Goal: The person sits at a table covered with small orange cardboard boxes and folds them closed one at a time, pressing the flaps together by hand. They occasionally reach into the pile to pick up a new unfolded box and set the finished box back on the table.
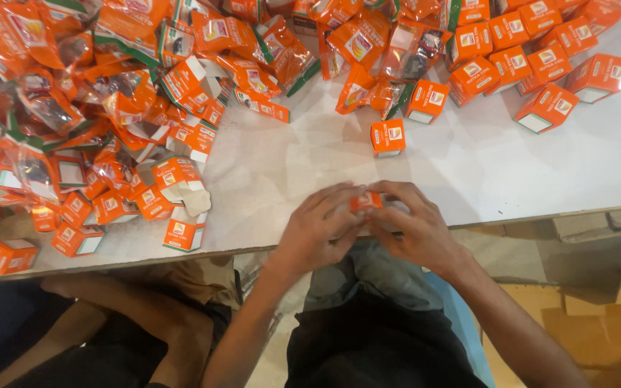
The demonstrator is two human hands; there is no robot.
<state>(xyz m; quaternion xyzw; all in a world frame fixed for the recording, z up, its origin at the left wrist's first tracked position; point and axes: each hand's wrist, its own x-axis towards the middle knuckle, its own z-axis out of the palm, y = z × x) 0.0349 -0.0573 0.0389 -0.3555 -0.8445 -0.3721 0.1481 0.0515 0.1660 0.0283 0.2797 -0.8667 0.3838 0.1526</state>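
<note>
— What's closest to the camera?

— Both hands, meeting at the near edge of the white tabletop (310,154). The left hand (315,228) and right hand (412,224) are closed together around a small orange box (365,202) — fingers curled over it, so most of it is hidden.

— Is the box shut?

— Hard to tell; only its top shows between the fingers.

— And beyond?

— One lone orange box (387,137) stands just past the hands. Further back, closed boxes (540,61) cluster at the right, and a heap of orange packets and flattened cartons (102,100) spreads at the left.
</note>
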